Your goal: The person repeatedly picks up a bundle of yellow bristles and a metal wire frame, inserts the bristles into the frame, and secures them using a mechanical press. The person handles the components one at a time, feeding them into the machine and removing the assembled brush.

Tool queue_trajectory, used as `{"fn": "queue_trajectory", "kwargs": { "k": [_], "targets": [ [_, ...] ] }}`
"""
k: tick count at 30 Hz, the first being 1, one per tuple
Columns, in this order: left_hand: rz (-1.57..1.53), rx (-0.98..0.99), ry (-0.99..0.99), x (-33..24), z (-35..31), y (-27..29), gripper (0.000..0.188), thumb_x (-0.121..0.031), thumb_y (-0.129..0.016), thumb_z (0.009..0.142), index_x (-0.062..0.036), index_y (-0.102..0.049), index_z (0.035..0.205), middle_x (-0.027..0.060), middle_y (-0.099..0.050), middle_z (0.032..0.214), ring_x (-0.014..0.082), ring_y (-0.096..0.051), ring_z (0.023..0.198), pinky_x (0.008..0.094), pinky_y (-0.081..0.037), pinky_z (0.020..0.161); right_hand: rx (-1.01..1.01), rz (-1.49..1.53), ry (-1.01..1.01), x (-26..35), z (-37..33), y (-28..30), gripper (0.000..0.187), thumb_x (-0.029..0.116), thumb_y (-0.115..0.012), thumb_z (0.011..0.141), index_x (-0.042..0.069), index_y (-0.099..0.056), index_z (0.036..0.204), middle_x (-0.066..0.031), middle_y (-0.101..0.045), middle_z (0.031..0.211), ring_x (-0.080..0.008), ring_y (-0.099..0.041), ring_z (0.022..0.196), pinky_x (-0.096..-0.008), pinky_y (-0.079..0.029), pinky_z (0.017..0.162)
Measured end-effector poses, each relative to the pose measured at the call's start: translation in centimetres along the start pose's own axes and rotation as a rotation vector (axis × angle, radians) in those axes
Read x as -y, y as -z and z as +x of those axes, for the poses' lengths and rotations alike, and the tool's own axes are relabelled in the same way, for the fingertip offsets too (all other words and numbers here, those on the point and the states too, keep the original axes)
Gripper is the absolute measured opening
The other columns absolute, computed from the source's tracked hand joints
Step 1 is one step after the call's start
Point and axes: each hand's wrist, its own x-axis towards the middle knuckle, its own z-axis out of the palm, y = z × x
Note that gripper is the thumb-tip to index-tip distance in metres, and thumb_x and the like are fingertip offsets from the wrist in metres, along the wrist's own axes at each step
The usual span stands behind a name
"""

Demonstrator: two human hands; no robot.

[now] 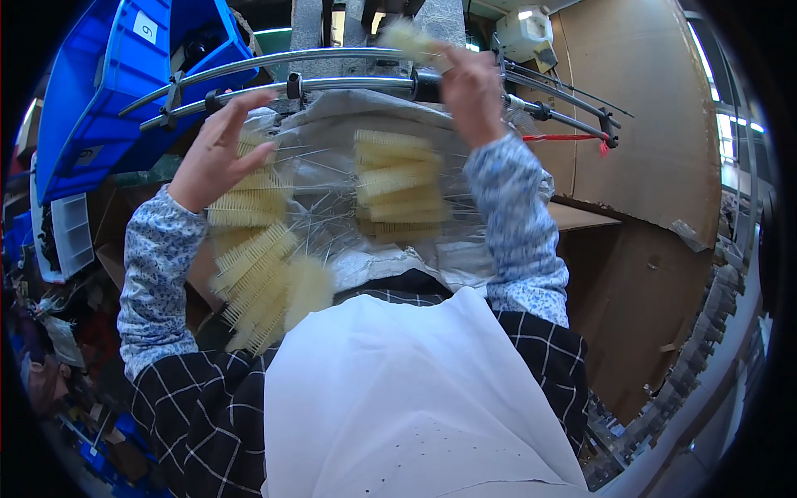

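Beyond the metal rails, my right hand (475, 93) is closed on a pale yellow bristle brush (407, 37), blurred by motion. My left hand (220, 153) has its fingers and thumb apart and holds nothing; it hovers over the upper end of the left pile of brushes (249, 206). Whether it touches them I cannot tell. That pile runs down towards my lap, its thin wire stems pointing right. A second stack of yellow brushes (398, 184) lies in the middle. Both lie on a whitish plastic sheet (332, 124).
Two curved metal rails (332, 83) with black clamps cross in front of me, fixed at a grey machine (440, 25). Blue bins (100, 91) stand at the left. Large cardboard sheets (639, 108) rise on the right, near a white plastic jug (527, 35). A red cord (564, 138) hangs by the rail.
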Motion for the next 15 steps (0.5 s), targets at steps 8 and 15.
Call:
{"fn": "queue_trajectory", "kwargs": {
  "k": [8, 15],
  "targets": [
    [0.515, 0.259, 0.13, 2.9, -3.0, -0.4, 0.053, -0.01, -0.059, 0.069, -0.0142, -0.041, 0.118, 0.0108, -0.043, 0.119, 0.0253, -0.037, 0.114, 0.0412, -0.02, 0.099, 0.097, -0.335, -0.142, -6.2, 3.4, -2.4, 0.03, 0.022, -0.047, 0.078, 0.025, -0.055, 0.108, -0.0011, -0.057, 0.09, -0.0221, -0.049, 0.088, -0.0372, -0.036, 0.077],
    [0.498, 0.299, 0.349, 4.3, -3.3, 0.5, 0.054, -0.012, -0.06, 0.068, -0.0131, -0.04, 0.119, 0.0128, -0.047, 0.111, 0.0278, -0.044, 0.105, 0.0388, -0.03, 0.093, 0.091, -0.247, -0.105, -6.9, 3.7, -3.4, 0.03, 0.018, -0.048, 0.079, 0.028, -0.058, 0.105, -0.0014, -0.057, 0.094, -0.0206, -0.047, 0.087, -0.0364, -0.033, 0.078]
  ]
}}
